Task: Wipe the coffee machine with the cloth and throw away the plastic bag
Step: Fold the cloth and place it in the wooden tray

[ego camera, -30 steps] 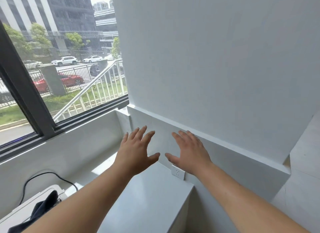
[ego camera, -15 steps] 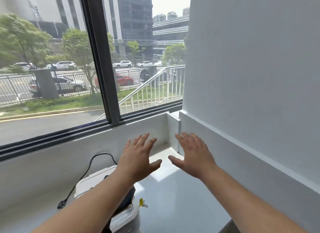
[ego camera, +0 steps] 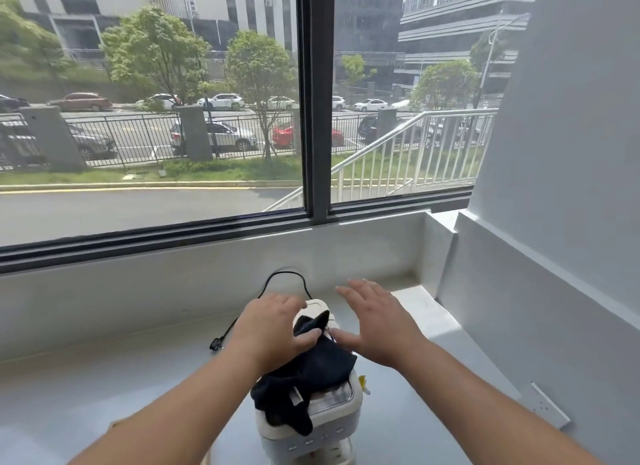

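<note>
A white coffee machine [ego camera: 332,409] stands on the pale counter [ego camera: 104,378] low in the middle of the head view. A dark navy cloth [ego camera: 311,371] lies bunched on its top and hangs over the front. My left hand [ego camera: 273,329] hovers over the back of the machine, fingers spread, thumb touching the cloth's edge. My right hand [ego camera: 377,322] is held flat and open just right of the cloth, holding nothing. A small yellow and white scrap [ego camera: 363,385] shows at the machine's right side. No plastic bag can be made out.
A black power cord [ego camera: 263,295] loops from the machine's back to a plug [ego camera: 215,344] lying on the counter. A wall socket [ego camera: 549,404] sits low on the white wall at the right. A big window with a dark frame [ego camera: 317,101] runs behind the counter.
The view has swung left and down, so the coffee machine and cloth now sit in the middle. Both hands have come down over the machine, the left reaching the cloth.
</note>
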`<state>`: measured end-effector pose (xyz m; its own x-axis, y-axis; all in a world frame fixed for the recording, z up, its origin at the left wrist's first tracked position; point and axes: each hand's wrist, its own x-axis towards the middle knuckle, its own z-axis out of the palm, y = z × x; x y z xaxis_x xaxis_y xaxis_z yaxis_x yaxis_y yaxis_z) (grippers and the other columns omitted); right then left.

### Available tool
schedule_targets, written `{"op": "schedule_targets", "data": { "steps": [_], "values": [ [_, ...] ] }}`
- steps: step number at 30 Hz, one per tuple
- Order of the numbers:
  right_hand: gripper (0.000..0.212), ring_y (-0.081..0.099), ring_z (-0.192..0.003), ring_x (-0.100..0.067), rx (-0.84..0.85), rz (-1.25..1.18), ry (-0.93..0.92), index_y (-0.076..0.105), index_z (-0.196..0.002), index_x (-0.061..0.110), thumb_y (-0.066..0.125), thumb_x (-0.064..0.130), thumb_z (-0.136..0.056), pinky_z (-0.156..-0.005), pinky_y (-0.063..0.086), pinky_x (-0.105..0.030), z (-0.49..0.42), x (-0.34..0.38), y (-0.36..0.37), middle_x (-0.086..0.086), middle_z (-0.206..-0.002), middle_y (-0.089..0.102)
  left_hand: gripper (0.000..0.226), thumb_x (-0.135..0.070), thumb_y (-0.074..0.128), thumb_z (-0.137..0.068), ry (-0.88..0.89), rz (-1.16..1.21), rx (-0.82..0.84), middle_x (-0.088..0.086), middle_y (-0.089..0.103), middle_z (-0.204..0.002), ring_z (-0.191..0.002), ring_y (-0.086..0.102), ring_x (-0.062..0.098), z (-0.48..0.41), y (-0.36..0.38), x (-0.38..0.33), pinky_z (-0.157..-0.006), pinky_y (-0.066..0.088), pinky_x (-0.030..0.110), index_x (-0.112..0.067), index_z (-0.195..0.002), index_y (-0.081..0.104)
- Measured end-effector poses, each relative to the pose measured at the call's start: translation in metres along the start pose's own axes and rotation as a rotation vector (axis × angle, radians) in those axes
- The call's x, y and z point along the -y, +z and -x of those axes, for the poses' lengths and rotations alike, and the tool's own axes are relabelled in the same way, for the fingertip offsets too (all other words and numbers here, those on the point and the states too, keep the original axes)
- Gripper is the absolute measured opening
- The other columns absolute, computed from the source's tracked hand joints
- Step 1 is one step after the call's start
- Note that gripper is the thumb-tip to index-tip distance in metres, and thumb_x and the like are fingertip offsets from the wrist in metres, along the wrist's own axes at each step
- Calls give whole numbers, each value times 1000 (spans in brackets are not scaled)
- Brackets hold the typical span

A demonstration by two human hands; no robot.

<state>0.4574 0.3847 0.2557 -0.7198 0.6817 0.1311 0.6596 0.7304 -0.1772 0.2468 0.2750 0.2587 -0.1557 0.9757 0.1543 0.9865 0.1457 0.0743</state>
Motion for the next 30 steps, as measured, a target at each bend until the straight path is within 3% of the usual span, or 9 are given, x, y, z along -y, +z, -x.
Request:
{"op": "schedule_targets", "data": {
  "steps": [8,12,18,22,25,27,30],
  "values": [
    [76,36,-145,-19,76,-2,-155,43,-152,31,50,70,-86,-120,30,-36,-28,38,29,3,-157,44,69,-86,39,-73,-44,38,140,-14,68,-108,-106,59,14,19,24,46,-84,46,33,-36,-113,65],
    [58,45,-134,-19,141,21,-181,53,-143,31,52,58,-92,-112,36,-36,-39,51,36,6,-142,53,54,-76,41,-79,-12,91,157,-14,66,-102,-101,59,14,21,37,60,-81,46,31,-34,-105,63],
    [32,53,-112,-22,84,39,-213,72,-114,25,50,42,-98,-101,42,-37,-51,65,39,3,-112,65,34,-58,43,-89,39,179,98,-10,68,-94,-93,60,16,9,38,70,-75,47,33,-29,-93,60],
    [28,56,-102,-24,-28,11,-208,73,-105,20,51,35,-99,-95,44,-37,-60,73,32,1,-101,68,38,-59,40,-89,55,225,64,-11,69,-96,-93,62,17,-1,32,78,-73,50,36,-30,-99,62],
    [24,56,-96,-23,-101,-54,-170,70,-100,19,52,35,-100,-91,45,-36,-64,79,22,2,-95,66,42,-66,45,-84,39,350,19,-19,68,-102,-95,62,6,-6,27,86,-72,46,29,-40,-114,59],
    [23,56,-94,-22,-131,-71,-161,68,-99,19,52,36,-101,-89,46,-36,-67,84,13,2,-94,66,45,-67,53,-81,38,441,2,-25,65,-105,-98,58,-3,-9,21,89,-79,48,25,-47,-121,55],
    [19,59,-87,-21,-173,-176,-114,61,-96,23,52,38,-100,-81,49,-40,-71,94,-3,4,-90,67,21,-60,58,-80,85,497,-41,-25,61,-91,-90,54,-2,-16,7,89,-75,44,25,-46,-95,53]
  ]
}}
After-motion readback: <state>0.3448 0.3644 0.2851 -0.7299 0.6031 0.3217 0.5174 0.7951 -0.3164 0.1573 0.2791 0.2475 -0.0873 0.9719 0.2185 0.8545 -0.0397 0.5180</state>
